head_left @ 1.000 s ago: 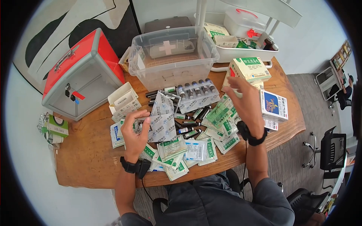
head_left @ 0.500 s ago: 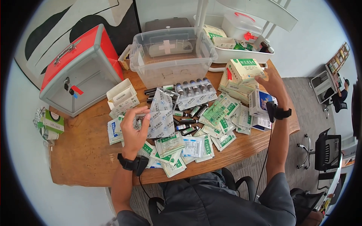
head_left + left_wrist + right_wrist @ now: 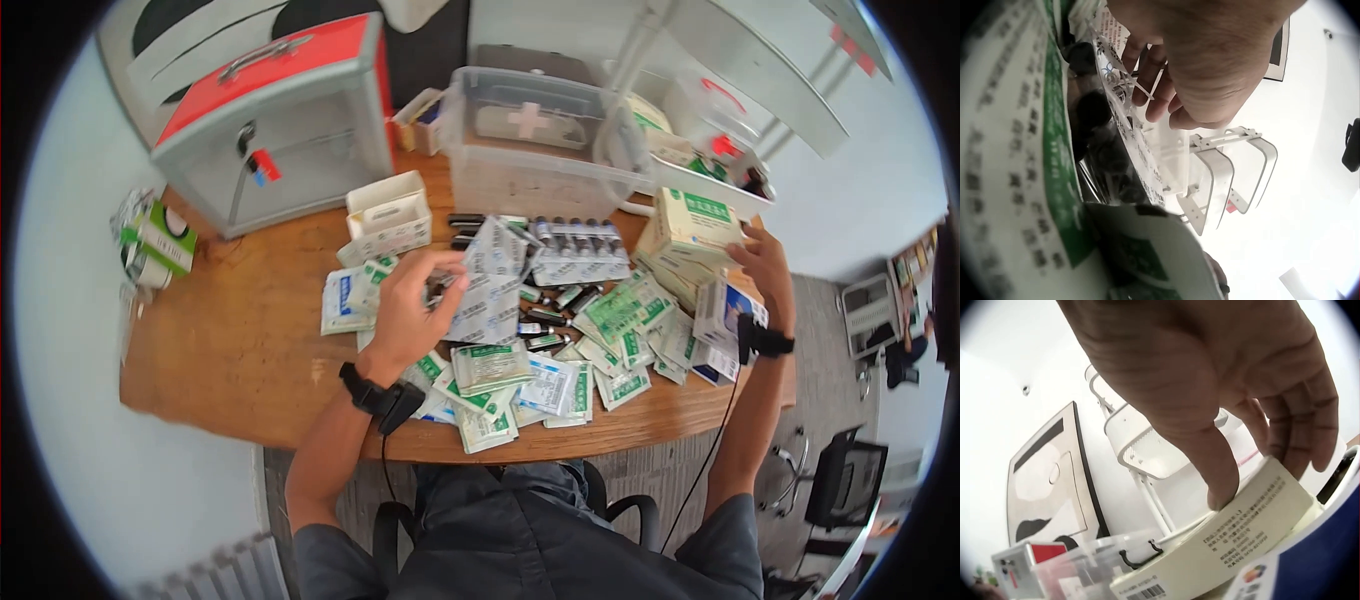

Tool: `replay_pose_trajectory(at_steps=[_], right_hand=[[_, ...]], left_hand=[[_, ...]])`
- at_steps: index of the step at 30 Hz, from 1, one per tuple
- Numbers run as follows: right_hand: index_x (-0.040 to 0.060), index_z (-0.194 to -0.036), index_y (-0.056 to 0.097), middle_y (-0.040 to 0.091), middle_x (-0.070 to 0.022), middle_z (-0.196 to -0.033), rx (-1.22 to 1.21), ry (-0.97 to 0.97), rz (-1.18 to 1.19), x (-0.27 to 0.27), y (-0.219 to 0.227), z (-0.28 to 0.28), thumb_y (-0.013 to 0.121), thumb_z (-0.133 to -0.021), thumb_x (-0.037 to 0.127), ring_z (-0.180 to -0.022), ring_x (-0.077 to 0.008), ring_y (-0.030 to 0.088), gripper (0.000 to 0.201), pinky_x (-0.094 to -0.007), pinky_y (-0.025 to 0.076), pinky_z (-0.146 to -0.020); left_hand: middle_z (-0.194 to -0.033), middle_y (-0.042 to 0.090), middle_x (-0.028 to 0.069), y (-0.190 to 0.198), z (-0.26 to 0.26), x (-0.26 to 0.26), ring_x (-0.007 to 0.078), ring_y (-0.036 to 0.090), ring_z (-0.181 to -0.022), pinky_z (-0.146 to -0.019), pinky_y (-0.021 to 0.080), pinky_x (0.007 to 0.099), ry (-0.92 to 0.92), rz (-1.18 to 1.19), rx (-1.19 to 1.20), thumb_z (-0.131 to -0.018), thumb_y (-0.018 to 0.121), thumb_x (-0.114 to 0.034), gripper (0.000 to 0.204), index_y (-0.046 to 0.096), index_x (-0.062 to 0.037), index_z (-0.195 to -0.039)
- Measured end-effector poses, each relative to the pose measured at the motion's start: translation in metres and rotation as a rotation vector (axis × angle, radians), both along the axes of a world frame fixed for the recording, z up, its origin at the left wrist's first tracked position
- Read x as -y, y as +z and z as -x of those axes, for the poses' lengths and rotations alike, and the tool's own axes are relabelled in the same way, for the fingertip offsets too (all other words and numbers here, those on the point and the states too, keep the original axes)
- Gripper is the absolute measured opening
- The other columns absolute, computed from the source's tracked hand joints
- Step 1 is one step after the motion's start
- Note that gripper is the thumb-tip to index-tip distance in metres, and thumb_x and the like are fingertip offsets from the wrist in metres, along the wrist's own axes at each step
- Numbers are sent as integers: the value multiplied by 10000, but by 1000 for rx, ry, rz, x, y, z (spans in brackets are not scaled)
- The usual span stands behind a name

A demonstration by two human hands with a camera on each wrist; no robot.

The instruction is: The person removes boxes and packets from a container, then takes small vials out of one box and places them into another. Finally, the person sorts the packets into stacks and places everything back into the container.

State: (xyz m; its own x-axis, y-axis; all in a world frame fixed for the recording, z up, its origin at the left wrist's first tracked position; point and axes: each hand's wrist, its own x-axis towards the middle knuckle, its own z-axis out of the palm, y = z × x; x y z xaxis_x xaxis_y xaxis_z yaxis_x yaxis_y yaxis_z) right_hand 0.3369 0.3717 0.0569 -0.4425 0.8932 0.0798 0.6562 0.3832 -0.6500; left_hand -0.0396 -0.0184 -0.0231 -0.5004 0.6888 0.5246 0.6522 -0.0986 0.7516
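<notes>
My left hand (image 3: 408,318) is at a silver foil blister pack (image 3: 488,295), its thumb and fingers curled at the pack's left edge. In the left wrist view the fingertips (image 3: 1139,95) overlap the clear plastic edge of this pack. My right hand (image 3: 768,272) grips the right end of a cream-and-green medicine box (image 3: 690,225) on top of a stack of similar boxes. The right wrist view has the thumb on the near edge of the box (image 3: 1244,528), with the fingers over its far side. A second blister pack (image 3: 582,245) holds several dark vials.
Green-and-white sachets (image 3: 490,368) and loose dark vials (image 3: 548,342) lie about the table's middle. Behind stand a clear plastic bin (image 3: 540,170), a red-and-grey cabinet (image 3: 290,140) and an opened white carton (image 3: 390,220). A blue-and-white box (image 3: 722,310) sits below the right hand.
My right hand has moved right from above the sachets to the cream box and taken hold of it. The left hand stays at the foil blister pack. The head view has shifted.
</notes>
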Motion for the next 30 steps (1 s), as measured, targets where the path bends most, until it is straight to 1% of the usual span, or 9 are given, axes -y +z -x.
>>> replay_pose_trajectory(at_steps=[4,8,9,13,17,22,23,27,30], right_hand=[[-92,-1340,647,756,-76,-1034,-260,30,135,22,25,-15,731,-987,224,-828,-99,635,481,-243,483,-719],[-33,-1287,661,742,-57,-1087,-473,66,48,73,49,-9,659,-1049,214,-926,-90,670,343,-250,510,-825],[-8,-1196,690,746,-56,-1064,-578,97,73,92,53,-2,657,-1051,160,-937,-93,661,224,-259,508,-831],[-2,-1187,683,743,-52,-1057,-557,263,104,154,52,40,668,-1038,114,-961,-101,673,189,-266,523,-873],[12,-1113,679,753,-42,-1036,-525,462,394,182,22,95,713,-1009,59,-925,-89,682,119,-253,543,-841],[-11,-1130,661,742,-29,-1030,-565,598,554,185,-24,144,684,-1053,103,-927,-71,665,139,-240,533,-837],[-14,-1137,658,738,-27,-1034,-579,622,585,184,-30,148,677,-1061,110,-925,-66,655,147,-237,525,-832],[-20,-1162,660,727,-21,-1045,-601,633,610,189,-45,152,668,-1069,119,-923,-55,626,167,-233,501,-812],[-22,-1184,659,713,-9,-1039,-667,598,700,191,-56,152,653,-1081,137,-917,-45,601,189,-234,486,-789]], left_hand=[[-1043,771,129,-3,5,3,251,746,-986,-898,560,378,-30,-19,-19,-946,750,-70,256,709,-11,-1191],[-1048,771,132,-2,5,2,253,745,-990,-909,557,377,-64,-37,-41,-942,749,-67,249,711,-5,-1180],[-1054,772,133,0,3,3,250,744,-994,-912,557,375,-60,-41,-43,-941,753,-67,258,708,-5,-1187],[-1061,776,134,6,-1,4,227,735,-1014,-920,554,371,-85,-58,-28,-961,745,-100,309,682,-1,-1246],[-1067,765,144,5,-2,6,248,732,-1020,-912,550,391,-138,-45,125,-1012,714,-203,354,649,11,-1286],[-1194,712,183,-6,5,2,254,691,-1081,-967,523,390,-213,-148,309,-1075,631,-368,634,404,35,-1510],[-1256,680,196,-6,7,3,245,673,-1089,-982,512,386,-233,-127,404,-1057,669,-359,720,319,32,-1550],[-1238,679,183,-4,8,0,224,668,-1085,-957,522,375,-201,-136,418,-1036,707,-296,740,296,28,-1559],[-1322,619,194,0,3,1,217,658,-1112,-943,533,377,-213,-51,344,-993,751,-211,778,278,22,-1566]])
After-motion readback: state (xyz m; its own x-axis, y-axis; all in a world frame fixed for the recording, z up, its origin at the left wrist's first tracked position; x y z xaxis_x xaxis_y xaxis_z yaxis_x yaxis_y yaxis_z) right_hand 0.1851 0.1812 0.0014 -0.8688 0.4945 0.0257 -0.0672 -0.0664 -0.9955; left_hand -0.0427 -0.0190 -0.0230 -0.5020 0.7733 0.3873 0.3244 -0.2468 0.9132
